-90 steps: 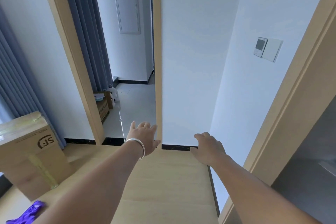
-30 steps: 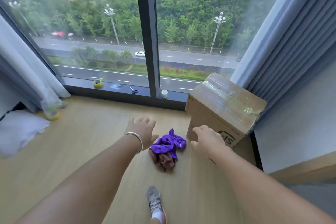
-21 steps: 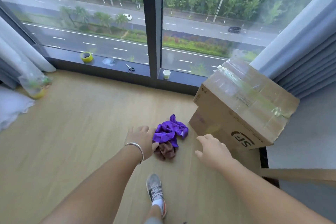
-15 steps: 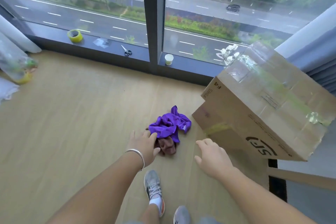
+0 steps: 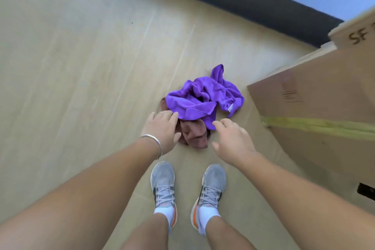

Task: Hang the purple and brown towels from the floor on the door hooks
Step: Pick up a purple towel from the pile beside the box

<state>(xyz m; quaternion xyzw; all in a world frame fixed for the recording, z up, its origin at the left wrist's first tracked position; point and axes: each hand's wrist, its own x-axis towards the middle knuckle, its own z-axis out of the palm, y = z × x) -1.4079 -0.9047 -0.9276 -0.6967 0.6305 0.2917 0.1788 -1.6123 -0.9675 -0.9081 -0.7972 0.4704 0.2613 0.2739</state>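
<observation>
Frame centre: crumpled purple cloth towel (image 5: 205, 97) atop brown cloth towel (image 5: 193, 135); left hand (image 5: 162, 130) and right hand (image 5: 233, 140), fingers relaxed, grip nothing.

Your purple towel (image 5: 205, 97): soft matt cloth, fine nap, crumpled. Brown towel (image 5: 193, 134) under it: same matt cloth. Floor (image 5: 81, 57): pale wood-look, smooth, slight sheen. Cardboard box (image 5: 316, 95): matt brown, glossy yellowish tape. Your bracelet (image 5: 153, 142): polished metal. Sneakers (image 5: 163, 184): grey mesh fabric.
</observation>
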